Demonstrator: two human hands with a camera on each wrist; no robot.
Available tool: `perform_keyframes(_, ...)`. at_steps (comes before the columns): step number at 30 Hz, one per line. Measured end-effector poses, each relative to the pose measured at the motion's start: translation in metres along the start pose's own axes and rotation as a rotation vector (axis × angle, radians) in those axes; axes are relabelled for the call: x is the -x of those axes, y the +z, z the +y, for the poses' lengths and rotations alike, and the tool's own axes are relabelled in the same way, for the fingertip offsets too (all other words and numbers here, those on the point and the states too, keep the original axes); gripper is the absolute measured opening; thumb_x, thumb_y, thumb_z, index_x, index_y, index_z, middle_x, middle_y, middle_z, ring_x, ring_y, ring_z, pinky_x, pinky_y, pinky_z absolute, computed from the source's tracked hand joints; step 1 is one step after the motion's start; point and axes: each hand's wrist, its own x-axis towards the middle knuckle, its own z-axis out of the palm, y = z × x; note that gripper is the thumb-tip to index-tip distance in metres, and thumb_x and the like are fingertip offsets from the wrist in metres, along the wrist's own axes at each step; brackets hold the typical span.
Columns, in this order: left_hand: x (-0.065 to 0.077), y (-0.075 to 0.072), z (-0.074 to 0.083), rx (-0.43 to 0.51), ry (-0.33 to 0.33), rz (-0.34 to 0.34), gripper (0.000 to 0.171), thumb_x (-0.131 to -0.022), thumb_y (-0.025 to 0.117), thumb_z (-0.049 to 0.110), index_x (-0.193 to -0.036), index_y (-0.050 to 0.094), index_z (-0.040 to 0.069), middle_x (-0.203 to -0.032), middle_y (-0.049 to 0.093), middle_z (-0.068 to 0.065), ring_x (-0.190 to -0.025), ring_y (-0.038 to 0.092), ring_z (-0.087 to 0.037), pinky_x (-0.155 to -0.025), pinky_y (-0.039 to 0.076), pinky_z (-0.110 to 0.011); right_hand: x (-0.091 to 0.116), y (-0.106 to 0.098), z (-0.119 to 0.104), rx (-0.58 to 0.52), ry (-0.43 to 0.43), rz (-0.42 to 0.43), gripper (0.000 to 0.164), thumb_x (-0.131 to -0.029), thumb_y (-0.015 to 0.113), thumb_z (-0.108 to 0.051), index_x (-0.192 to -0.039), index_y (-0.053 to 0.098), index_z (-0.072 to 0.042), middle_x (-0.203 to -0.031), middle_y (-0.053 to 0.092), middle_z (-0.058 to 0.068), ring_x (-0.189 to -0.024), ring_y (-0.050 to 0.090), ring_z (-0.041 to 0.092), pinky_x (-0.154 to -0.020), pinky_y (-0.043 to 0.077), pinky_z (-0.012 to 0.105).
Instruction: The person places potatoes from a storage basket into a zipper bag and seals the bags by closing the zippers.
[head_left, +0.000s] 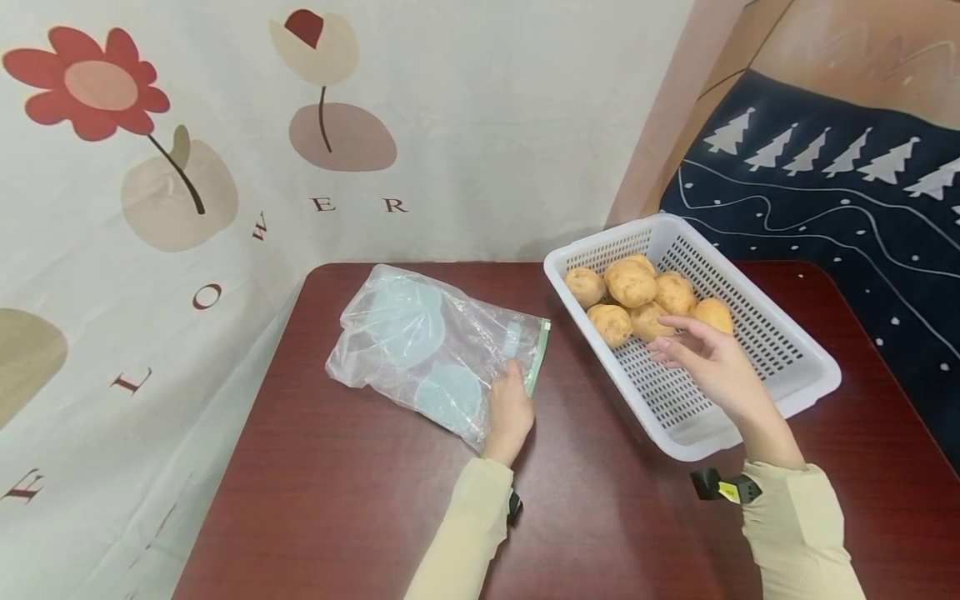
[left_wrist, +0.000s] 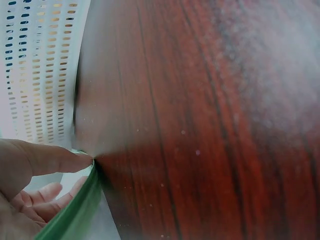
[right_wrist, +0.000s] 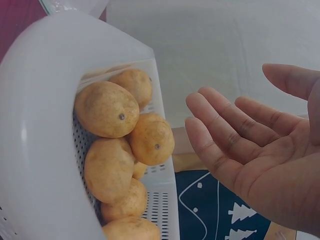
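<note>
A clear plastic zip bag (head_left: 405,325) with pale blue print lies flat on the left of the table, its green-edged opening toward the basket. My left hand (head_left: 510,412) pinches that edge near its front corner; in the left wrist view the thumb (left_wrist: 55,159) presses against the green strip (left_wrist: 75,205). Over the white basket (head_left: 806,387) my right hand (head_left: 708,362) hovers with fingers relaxed and nothing in them. Several yellow potatoes (head_left: 632,283) are heaped at the basket's far end, just beyond the right fingertips. The right wrist view shows the open palm (right_wrist: 270,165) beside the potatoes (right_wrist: 107,110).
The dark red wooden table (head_left: 337,500) carries both bag and basket. A white cloth with flower prints (head_left: 487,167) hangs behind it. At the right is a dark blue cloth with white trees (head_left: 840,200).
</note>
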Motion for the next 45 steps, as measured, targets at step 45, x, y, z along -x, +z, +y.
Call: perform_keyframes(45, 0.006, -0.01, -0.011, 0.124, -0.022, -0.014, 0.03, -0.059, 0.066, -0.012, -0.082, 0.052, 0.001, -0.068, 0.057, -0.009, -0.066, 0.057, -0.031, -0.057, 0.05, -0.041, 0.001, -0.002, 0.001, 0.038, 0.017, -0.027, 0.04, -0.094, 0.05, -0.014, -0.13, 0.045, 0.002, -0.103, 0.062, 0.026, -0.079, 0.063, 0.004, -0.073, 0.055, 0.015)
